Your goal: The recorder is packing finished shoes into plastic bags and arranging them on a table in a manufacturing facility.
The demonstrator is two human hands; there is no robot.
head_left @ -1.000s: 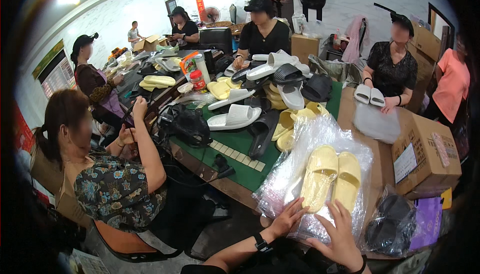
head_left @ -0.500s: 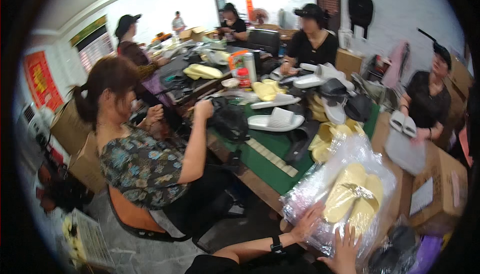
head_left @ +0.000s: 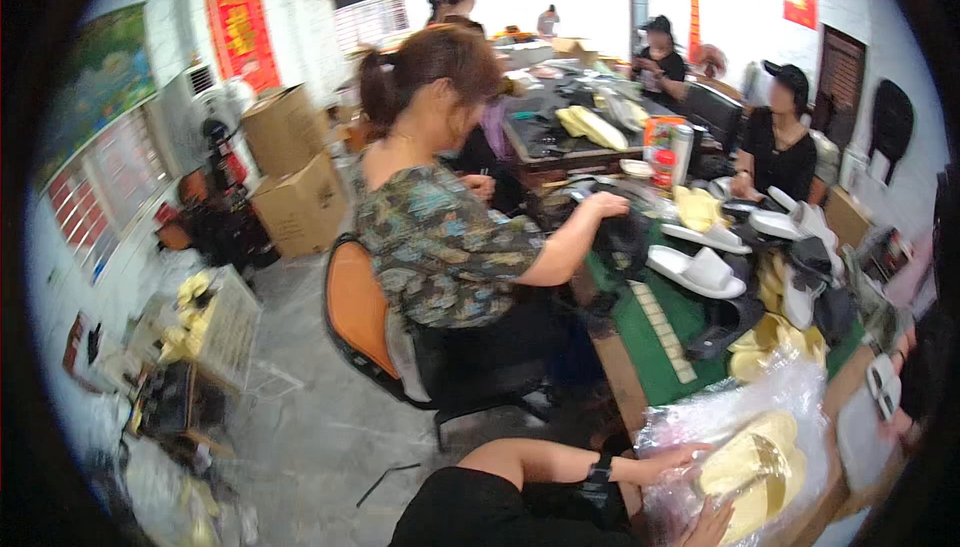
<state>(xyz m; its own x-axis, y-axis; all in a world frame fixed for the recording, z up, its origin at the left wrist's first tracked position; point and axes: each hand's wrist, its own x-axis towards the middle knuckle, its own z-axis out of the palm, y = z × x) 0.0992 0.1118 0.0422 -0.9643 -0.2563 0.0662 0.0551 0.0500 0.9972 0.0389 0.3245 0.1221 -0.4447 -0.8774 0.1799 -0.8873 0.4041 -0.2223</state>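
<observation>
A pair of pale yellow slippers (head_left: 738, 462) lies on a pile of clear plastic bags (head_left: 660, 420) at the table's near corner. My left hand (head_left: 672, 463), with a dark band on its wrist, rests on the plastic with fingers stretched toward the slippers' left edge. Lower down, my right hand (head_left: 708, 524) lies by the near end of the slippers, its fingers spread; the picture's lower edge cuts off the rest of it. Neither hand is wrapped round anything.
A co-worker in a flowered top (head_left: 440, 237) sits on an orange-backed chair (head_left: 357, 297) to the left, handling a black bag-like thing. White, black and yellow slippers (head_left: 698, 272) crowd the green table mat (head_left: 640, 347). Cardboard boxes (head_left: 300, 202) and a crate (head_left: 225, 332) stand at left.
The whole view has swung left, so the table and people appear further right and more floor shows. Both my hands remain at the yellow slippers.
</observation>
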